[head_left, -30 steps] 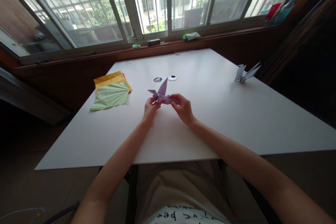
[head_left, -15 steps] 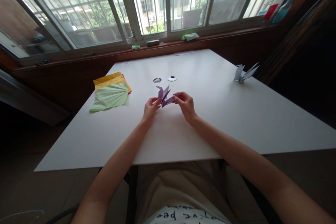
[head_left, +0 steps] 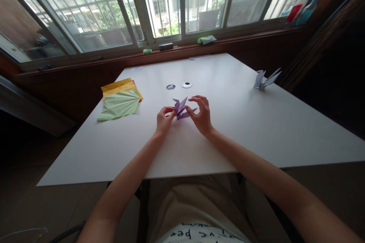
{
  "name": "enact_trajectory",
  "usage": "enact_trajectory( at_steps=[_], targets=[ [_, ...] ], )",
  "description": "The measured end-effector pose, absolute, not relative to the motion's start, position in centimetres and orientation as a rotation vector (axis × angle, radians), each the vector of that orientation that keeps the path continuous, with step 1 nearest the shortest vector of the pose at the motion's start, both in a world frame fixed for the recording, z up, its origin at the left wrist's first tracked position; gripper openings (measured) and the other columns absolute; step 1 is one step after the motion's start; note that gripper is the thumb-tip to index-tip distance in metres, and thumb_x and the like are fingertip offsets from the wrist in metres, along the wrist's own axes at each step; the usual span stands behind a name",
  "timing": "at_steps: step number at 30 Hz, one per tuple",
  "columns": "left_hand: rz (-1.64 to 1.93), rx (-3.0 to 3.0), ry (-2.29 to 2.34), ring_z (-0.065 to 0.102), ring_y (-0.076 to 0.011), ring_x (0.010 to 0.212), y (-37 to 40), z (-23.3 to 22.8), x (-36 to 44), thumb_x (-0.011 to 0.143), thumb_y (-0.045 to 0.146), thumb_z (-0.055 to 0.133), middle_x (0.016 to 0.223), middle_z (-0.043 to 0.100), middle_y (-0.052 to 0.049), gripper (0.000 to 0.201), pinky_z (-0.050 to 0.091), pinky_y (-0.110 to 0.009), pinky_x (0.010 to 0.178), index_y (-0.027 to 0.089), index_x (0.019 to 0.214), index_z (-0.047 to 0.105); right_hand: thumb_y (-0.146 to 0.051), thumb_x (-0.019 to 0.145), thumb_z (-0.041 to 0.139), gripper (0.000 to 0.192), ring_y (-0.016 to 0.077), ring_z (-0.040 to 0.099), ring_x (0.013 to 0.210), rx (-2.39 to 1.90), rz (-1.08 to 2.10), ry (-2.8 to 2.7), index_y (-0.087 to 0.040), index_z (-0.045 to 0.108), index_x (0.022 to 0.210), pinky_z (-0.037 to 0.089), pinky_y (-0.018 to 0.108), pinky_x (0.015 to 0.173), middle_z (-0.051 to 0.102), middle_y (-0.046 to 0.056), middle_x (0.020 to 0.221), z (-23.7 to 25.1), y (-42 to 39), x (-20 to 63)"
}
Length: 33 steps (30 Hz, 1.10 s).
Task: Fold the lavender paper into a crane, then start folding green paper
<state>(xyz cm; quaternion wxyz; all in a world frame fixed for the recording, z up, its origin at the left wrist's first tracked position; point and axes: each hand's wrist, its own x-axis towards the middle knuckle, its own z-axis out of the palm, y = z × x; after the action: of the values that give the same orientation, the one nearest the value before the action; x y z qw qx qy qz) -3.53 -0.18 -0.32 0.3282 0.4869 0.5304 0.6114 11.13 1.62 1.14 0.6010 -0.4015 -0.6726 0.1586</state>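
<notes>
Your left hand (head_left: 163, 118) pinches the purple paper figure (head_left: 181, 108) at its left end, and your right hand (head_left: 202, 115) touches its right side with curved fingers; I cannot tell if it really grips. The figure is over the middle of the white table (head_left: 256, 129). I judge it very light, thin and easy to crush, so hold it at the folded edges. Far right stands a pale paper crane (head_left: 265, 79).
</notes>
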Motion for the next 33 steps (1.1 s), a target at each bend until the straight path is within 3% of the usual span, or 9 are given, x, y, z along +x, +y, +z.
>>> enact_trajectory(
  at_steps=[7, 17, 33],
  targets=[
    [1.673, 1.332, 1.464, 0.058, -0.0158, 0.077, -0.24, -0.23, -3.73, 0.067, 0.035, 0.065, 0.078, 0.06, -0.003, 0.021, 0.046, -0.027, 0.067, 0.017, 0.075, 0.058, -0.04, 0.073, 0.063, 0.02, 0.0219, 0.048, 0.103, -0.842, 0.176, -1.775, -0.023, 0.063, 0.083, 0.039, 0.04, 0.091, 0.061, 0.004, 0.101, 1.27, 1.3, 11.1],
    [1.695, 1.307, 1.464, 0.059, -0.0143, 0.072, -0.08, -0.44, -3.73, 0.07, 0.037, 0.063, 0.075, 0.059, -0.002, 0.023, 0.045, -0.025, 0.064, 0.017, 0.075, 0.055, -0.028, 0.076, 0.06, 0.006, 0.0216, 0.051, 0.101, -0.818, 0.148, -1.791, -0.026, 0.065, 0.078, 0.037, 0.042, 0.09, 0.067, 0.0, 0.091, 1.15, 1.29, 11.08],
    [1.665, 1.309, 1.444, 0.058, -0.0139, 0.071, 0.07, -0.78, -3.82, 0.069, 0.038, 0.063, 0.074, 0.059, -0.001, 0.023, 0.046, -0.025, 0.064, 0.017, 0.076, 0.055, -0.033, 0.071, 0.066, 0.012, 0.0216, 0.051, 0.1, -0.775, 0.15, -1.817, -0.027, 0.066, 0.081, 0.037, 0.041, 0.09, 0.068, 0.0, 0.09, 0.87, 1.6, 11.04]
  ],
)
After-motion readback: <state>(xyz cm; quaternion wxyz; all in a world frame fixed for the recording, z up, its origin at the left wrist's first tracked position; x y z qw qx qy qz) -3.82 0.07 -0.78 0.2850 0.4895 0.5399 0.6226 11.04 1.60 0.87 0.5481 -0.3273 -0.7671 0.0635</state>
